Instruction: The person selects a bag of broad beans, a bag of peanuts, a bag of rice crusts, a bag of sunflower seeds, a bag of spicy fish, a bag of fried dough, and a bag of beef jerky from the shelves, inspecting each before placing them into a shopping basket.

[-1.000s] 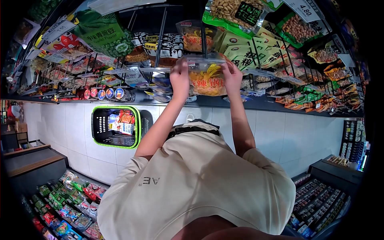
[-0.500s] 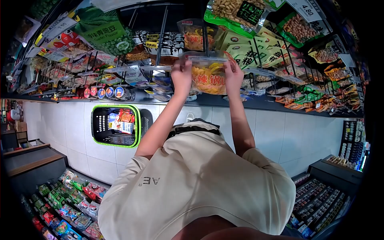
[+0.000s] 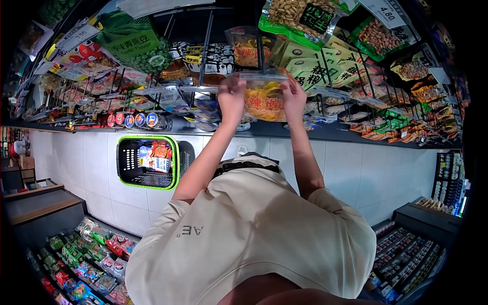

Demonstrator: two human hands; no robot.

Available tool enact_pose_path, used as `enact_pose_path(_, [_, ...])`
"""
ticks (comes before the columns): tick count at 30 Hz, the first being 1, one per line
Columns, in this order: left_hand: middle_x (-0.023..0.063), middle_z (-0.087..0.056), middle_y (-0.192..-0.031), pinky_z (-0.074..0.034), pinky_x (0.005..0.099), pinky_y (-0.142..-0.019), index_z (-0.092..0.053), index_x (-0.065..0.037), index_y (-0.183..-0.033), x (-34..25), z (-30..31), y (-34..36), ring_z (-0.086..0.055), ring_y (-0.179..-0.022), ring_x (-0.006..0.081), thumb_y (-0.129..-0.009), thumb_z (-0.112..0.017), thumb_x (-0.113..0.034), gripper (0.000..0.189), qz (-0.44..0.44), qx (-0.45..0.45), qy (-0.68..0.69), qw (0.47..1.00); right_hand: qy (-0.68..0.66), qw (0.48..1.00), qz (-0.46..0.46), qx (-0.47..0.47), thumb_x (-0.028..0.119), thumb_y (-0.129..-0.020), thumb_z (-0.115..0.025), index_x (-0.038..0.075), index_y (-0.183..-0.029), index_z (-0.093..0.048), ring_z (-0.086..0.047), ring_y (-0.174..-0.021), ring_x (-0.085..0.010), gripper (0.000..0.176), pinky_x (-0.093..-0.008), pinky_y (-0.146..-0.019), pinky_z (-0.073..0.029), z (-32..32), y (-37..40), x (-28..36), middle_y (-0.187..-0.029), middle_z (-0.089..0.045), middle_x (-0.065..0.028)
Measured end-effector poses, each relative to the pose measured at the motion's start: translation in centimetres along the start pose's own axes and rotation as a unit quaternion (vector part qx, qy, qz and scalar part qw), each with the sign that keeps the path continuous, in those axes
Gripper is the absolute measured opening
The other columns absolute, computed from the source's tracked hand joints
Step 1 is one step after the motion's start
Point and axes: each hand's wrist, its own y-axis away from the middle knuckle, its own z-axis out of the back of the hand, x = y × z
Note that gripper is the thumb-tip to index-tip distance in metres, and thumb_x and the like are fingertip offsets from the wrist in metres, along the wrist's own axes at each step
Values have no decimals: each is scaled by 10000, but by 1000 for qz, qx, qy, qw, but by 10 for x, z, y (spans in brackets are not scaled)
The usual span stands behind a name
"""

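Observation:
A clear snack bag with yellow pieces and red lettering hangs upright between my hands, in front of the shelf rack. My left hand is closed on its upper left edge. My right hand pinches the upper right edge. Just behind it, a similar bag hangs on the rack. Black-and-white patterned bags hang to the left of that one, and pale green bags to the right.
A black basket with a green rim stands on the tiled floor at the left, with snack packs inside. Metal hooks and price tags stick out from the rack. Lower shelves of packaged goods flank my body.
My right hand has shifted slightly to the left along the bag's top, and the bag's upper part bulges more. My left hand stays nearly in place.

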Motion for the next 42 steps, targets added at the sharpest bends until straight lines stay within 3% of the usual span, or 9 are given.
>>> enact_pose_path(4, [48,-464,-752,-398,272,-614,-496,5,-885,-17,-5,2,-431,-667,134,-730,-696,-149,296,-22,-12,20,999,-12,999,33,-33,109,-851,-572,-28,-877,-581,-431,-626,-27,140,-182,-563,-366,-8,2,4,-690,-531,34])
enact_pose_path(10, [57,-457,-804,-411,286,-670,-445,8,-863,-8,-12,-11,-453,-703,185,-687,-747,-157,386,-80,-17,-48,995,23,997,62,-50,79,-842,-555,-25,-863,-574,-421,-606,-33,108,-192,-549,-364,-13,1,6,-665,-525,25])
enact_pose_path(19, [100,-513,-838,-435,288,-702,-440,26,-938,40,-30,-40,-515,-740,224,-708,-728,-161,413,-37,20,133,990,-11,999,26,-46,150,-845,-593,11,-1100,-591,-522,-762,-57,290,-213,-697,-429,-24,-16,5,-832,-604,-27])
enact_pose_path(24, [208,-538,-1019,-403,415,-810,-406,30,-1146,5,-42,-28,-498,-956,384,-774,-620,-193,483,-113,-52,-257,958,-24,996,66,-60,209,-842,-615,-4,-1022,-615,-510,-749,-56,279,-211,-692,-422,-35,-38,-4,-815,-596,-10])
enact_pose_path(27, [233,-501,-1070,-358,442,-880,-389,19,-1191,20,-48,-48,-447,-1025,397,-774,-603,-161,502,-154,32,-161,974,-41,995,61,-63,213,-843,-612,-9,-1045,-602,-517,-788,-63,300,-213,-718,-418,-40,-49,-10,-871,-602,-21])
enact_pose_path(31, [244,-466,-1123,-334,447,-922,-352,29,-1230,35,-58,-58,-426,-1049,399,-778,-586,-135,534,-245,63,-193,948,31,998,-4,-49,214,-832,-622,-12,-1106,-575,-537,-837,-78,358,-205,-748,-413,-42,-59,3,-942,-615,-54])
enact_pose_path(37, [206,-497,-1105,-369,432,-903,-450,26,-1140,10,-41,-35,-448,-1057,369,-799,-531,-106,375,-149,105,-229,956,35,998,-5,-49,209,-814,-638,-28,-1049,-541,-551,-824,-123,347,-237,-740,-427,-41,-67,-19,-878,-603,-62])
enact_pose_path(40, [165,-578,-859,-444,338,-717,-567,5,-945,7,-24,-14,-568,-794,299,-790,-563,-134,208,-112,158,-215,957,198,976,44,-84,147,-799,-632,-15,-1034,-514,-553,-767,-140,308,-253,-741,-438,-40,-57,-20,-861,-591,-59])
enact_pose_path(42, [106,-589,-803,-436,279,-676,-586,9,-958,-3,-2,-4,-563,-745,181,-831,-544,-154,211,-34,314,-134,939,197,969,116,-93,100,-767,-631,-42,-1027,-503,-557,-810,-222,323,-301,-747,-436,-37,-52,-41,-898,-578,-121])
